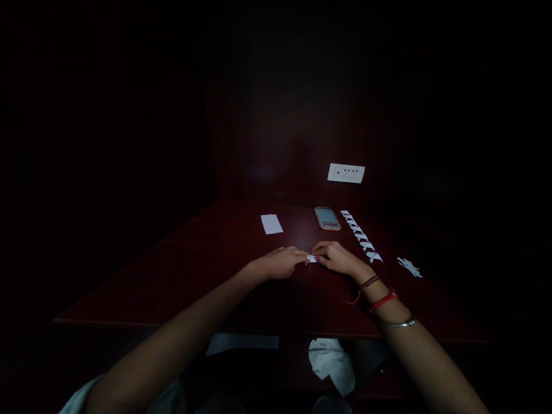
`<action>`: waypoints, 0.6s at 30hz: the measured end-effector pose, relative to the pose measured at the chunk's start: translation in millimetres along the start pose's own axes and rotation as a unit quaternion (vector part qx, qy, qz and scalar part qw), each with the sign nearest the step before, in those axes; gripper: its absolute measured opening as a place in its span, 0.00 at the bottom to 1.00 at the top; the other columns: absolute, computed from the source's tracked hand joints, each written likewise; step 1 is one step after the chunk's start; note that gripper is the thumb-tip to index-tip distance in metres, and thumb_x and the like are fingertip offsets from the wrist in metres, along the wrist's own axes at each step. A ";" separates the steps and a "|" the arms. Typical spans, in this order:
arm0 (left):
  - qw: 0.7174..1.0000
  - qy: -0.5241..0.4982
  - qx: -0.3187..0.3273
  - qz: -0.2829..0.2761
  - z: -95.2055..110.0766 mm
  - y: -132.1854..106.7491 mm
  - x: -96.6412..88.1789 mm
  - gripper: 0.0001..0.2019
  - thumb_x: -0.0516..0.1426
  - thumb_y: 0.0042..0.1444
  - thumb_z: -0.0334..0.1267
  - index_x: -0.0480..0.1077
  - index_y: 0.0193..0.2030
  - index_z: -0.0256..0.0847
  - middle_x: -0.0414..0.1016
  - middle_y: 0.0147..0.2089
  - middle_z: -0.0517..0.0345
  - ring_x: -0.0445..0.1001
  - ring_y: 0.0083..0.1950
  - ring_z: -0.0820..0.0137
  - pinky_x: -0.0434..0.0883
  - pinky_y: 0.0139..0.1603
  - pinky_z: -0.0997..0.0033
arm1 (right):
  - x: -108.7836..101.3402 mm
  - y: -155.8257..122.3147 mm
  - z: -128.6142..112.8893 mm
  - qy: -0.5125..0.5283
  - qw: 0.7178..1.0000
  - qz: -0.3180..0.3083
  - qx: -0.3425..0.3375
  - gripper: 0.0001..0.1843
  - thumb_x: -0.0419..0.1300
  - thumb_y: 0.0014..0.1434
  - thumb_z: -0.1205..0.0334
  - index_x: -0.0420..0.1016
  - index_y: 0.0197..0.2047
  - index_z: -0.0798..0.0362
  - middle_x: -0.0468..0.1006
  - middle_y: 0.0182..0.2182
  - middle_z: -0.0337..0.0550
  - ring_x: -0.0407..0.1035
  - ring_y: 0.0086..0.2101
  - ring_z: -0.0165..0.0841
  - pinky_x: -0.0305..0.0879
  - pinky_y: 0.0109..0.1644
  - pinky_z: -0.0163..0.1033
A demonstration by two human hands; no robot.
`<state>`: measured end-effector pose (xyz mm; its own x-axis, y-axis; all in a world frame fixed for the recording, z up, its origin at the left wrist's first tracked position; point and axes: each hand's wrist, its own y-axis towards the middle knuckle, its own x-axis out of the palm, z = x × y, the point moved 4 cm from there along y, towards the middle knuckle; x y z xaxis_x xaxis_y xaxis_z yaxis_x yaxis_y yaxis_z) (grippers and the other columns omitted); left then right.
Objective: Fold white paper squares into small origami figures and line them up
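My left hand [280,263] and my right hand [336,257] meet on the dark red table [181,276], fingers curled and pressed together on a small white piece of paper [312,259] between them. Only a sliver of that paper shows between the fingertips. The right wrist wears red threads and a metal bangle.
A white paper rectangle [271,223] lies behind the hands. A phone [328,218] sits to its right, beside a row of several small folded white shapes [361,236]. Another white cut-out [409,267] lies at the right. A wall socket [345,173] is on the back panel. The room is very dark.
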<state>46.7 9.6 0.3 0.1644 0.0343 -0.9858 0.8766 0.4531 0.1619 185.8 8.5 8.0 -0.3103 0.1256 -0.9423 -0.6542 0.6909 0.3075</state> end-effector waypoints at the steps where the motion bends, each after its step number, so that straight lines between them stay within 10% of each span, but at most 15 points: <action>1: 1.000 0.000 0.000 0.000 -0.1 0.3 0.2 0.24 0.44 0.47 0.24 0.55 0.51 0.49 0.58 0.53 0.63 0.56 0.50 0.70 0.56 0.48 0.70 | 1.1 0.7 -2.3 -0.013 1.000 -0.008 -0.003 0.13 0.49 0.49 0.71 0.71 0.36 0.58 0.70 0.37 0.46 0.63 0.38 0.29 0.57 0.44 0.32; 18: 1.000 0.006 -0.025 -0.014 1.0 -1.2 -1.8 0.20 0.44 0.50 0.27 0.57 0.49 0.48 0.57 0.53 0.62 0.55 0.50 0.70 0.56 0.47 0.69 | 3.6 -2.2 7.6 -0.059 0.996 -0.009 0.067 0.14 0.47 0.46 0.76 0.70 0.34 0.61 0.70 0.34 0.49 0.64 0.36 0.29 0.58 0.42 0.30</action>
<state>45.7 8.1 1.9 0.1347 0.0323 -0.9904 0.8568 0.4983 0.1328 191.3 12.9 3.0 -0.2112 0.1891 -0.9590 -0.5587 0.7817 0.2772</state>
